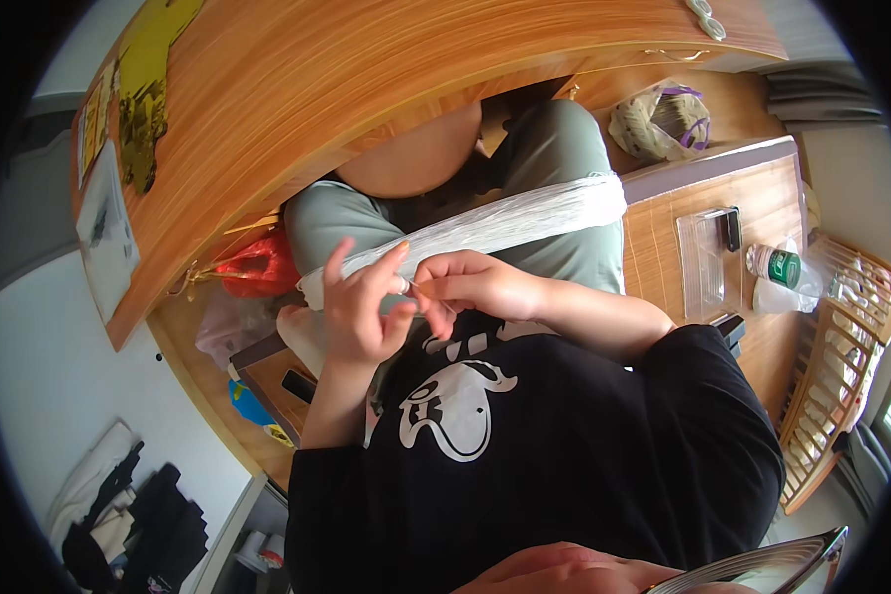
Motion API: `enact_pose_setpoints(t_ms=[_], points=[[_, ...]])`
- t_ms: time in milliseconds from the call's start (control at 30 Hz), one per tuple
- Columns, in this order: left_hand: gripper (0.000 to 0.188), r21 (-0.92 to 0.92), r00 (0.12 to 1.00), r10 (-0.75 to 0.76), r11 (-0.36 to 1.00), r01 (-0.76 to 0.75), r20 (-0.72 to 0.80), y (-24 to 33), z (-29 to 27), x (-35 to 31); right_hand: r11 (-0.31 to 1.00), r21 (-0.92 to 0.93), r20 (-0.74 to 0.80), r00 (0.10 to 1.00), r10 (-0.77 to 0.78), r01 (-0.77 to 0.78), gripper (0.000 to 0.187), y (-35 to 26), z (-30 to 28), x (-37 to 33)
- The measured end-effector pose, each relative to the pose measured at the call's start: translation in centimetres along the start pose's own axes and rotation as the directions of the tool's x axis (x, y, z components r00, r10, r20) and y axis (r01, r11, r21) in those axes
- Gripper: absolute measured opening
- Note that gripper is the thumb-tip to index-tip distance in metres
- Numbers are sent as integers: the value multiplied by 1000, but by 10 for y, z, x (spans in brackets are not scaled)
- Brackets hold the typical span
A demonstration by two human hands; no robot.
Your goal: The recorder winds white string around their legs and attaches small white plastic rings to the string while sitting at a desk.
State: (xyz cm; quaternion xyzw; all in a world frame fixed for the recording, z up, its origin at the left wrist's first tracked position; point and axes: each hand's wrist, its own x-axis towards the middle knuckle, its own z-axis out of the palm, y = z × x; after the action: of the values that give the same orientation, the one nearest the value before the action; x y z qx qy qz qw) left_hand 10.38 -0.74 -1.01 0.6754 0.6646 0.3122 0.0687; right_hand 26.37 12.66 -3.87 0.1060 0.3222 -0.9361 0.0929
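A thick skein of white yarn (525, 217) is stretched around both my knees, across my lap. Just on the near side of it, my left hand (359, 305) is raised with its fingers spread apart. A small white band, seemingly wound yarn (401, 285), sits around one of its fingers. My right hand (477, 285) meets it from the right, thumb and fingers pinched together at that band. The strand between the fingertips is too thin to make out clearly.
A wooden desk (386, 64) curves across the far side. To my right, a wooden bench (653, 233) bears a clear plastic box (705, 265) and a green-and-white container (782, 267). A plastic bag (660, 121) stands beyond it. On my left are a red bag (257, 265) and a phone (298, 386).
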Motion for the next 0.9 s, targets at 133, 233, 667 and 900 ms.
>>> enact_pose_setpoints(t_ms=[133, 233, 667, 900], points=[[59, 188, 978, 136, 976, -105, -158, 5, 9, -4, 1000, -5, 3, 1000, -22, 22, 21, -6, -3, 0], [61, 172, 991, 107, 981, -93, -79, 9, 14, 5, 992, -123, 27, 999, -34, 37, 20, -5, -12, 0], [61, -94, 985, 3, 995, -19, -175, -5, 27, 5, 974, -225, 23, 999, -34, 38, 17, -5, -1, -9], [71, -490, 998, 12, 871, 20, 62, 0, 16, 3, 987, -140, 23, 997, -70, 72, 18, -3, -12, -8]])
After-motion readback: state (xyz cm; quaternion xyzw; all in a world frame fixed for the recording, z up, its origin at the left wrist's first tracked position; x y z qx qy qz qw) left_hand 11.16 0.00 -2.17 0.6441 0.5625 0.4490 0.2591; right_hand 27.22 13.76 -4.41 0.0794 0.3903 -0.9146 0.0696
